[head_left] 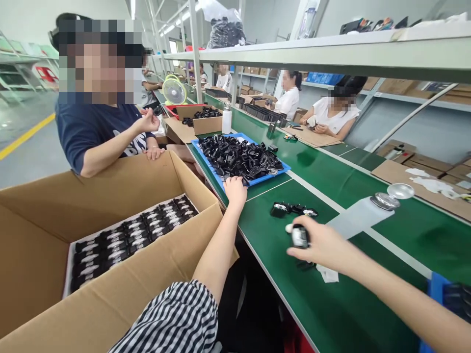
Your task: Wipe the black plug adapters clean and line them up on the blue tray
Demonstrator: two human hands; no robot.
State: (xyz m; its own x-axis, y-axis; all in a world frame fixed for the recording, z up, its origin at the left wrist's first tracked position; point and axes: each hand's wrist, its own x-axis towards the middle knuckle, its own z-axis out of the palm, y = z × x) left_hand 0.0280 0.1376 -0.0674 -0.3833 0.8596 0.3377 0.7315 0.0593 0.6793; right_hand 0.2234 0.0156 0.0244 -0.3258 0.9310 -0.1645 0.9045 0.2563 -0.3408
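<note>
My left hand (235,190) reaches to the near edge of a blue tray (211,162) heaped with small black plastic parts (241,157), its fingers curled among the nearest ones; whether it grips one I cannot tell. My right hand (324,245) hovers over the green table (331,304), fingers closed around a small black part with a shiny face (300,237). Two more black parts (292,210) lie just beyond it. A white cloth or paper scrap (327,274) pokes out under my right hand.
A big open cardboard box (110,304) at my left holds rows of packed black parts (128,238). A white squeeze bottle with a metal top (368,211) lies at right. A person in a dark shirt (95,132) sits behind the box; other people work across the table.
</note>
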